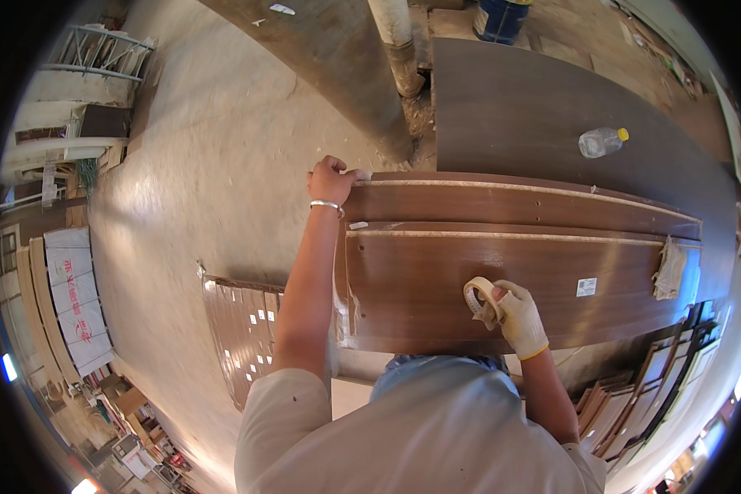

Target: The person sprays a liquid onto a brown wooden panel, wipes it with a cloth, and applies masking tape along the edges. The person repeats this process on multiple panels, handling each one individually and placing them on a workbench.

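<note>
A stack of long brown wooden panels (461,288) lies in front of me, with narrower pieces along its far side. My left hand (331,179), bare and with a bracelet at the wrist, is at the far left corner of the stack. Its fingers are curled closed, with fingertips on a small pale piece of tape (363,174) there. Over the nearest panel, my gloved right hand (517,319) grips a roll of masking tape (482,301) by its rim. Another short pale strip (359,225) is on the left end of the stack.
Beyond the stack spreads a dark board (510,107) bearing a clear plastic bottle (603,142) with a yellow cap. A crumpled rag (671,267) and a white label (586,286) are on the near panel. More panels (243,329) lie at left. A thick pillar (329,58) rises ahead.
</note>
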Motion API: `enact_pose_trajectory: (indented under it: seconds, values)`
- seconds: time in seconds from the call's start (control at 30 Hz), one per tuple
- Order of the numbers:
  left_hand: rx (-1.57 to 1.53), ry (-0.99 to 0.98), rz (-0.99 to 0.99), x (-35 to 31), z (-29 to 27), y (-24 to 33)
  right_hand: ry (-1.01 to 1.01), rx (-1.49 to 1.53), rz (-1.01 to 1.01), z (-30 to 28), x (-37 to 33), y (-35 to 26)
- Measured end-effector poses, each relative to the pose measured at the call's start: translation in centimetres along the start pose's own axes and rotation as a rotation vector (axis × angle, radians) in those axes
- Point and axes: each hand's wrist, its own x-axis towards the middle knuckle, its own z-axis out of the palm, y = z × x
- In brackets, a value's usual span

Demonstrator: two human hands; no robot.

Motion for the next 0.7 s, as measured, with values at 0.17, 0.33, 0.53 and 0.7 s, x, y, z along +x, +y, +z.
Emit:
enact_pose_trajectory:
  seconds: [0.17,0.33,0.53,0.7]
  values:
    - [-0.044,0.313,0.300,-2.3,1.7,-1.0,0.058,0.041,-0.005,0.3,-0.4,0.3]
    - [0.044,0.308,0.166,-3.9,2.4,1.6,0.044,0.042,0.018,0.5,-0.5,-0.2]
    - [-0.029,0.219,0.157,-1.8,1.4,0.8,0.041,0.032,-0.015,0.7,-0.3,0.3]
    - [-0.123,0.349,0.499,-2.5,1.4,-0.9,0.047,0.083,-0.044,0.8,-0.3,1.2]
